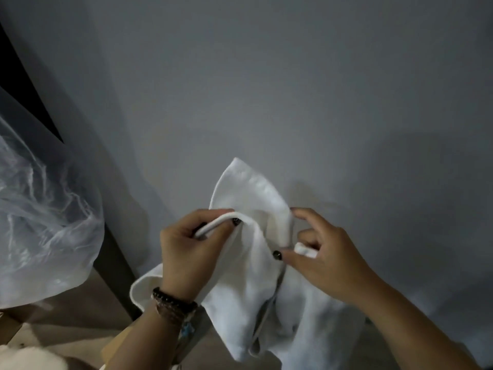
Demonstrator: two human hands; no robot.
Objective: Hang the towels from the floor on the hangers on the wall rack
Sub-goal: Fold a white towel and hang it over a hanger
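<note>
The white towel runs off the bottom edge, its folds masking most of a thin white hanger, while clear plastic is cropped at left.

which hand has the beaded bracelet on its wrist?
The left hand, gripping the white towel by its rolled edge; a dark beaded bracelet circles its wrist. The right hand, pinching the same towel, has a bare wrist.

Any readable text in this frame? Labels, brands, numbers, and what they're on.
None. No legible text on the white towel, the clear plastic sheet, the bracelet on the left wrist, or the grey wall.
</note>
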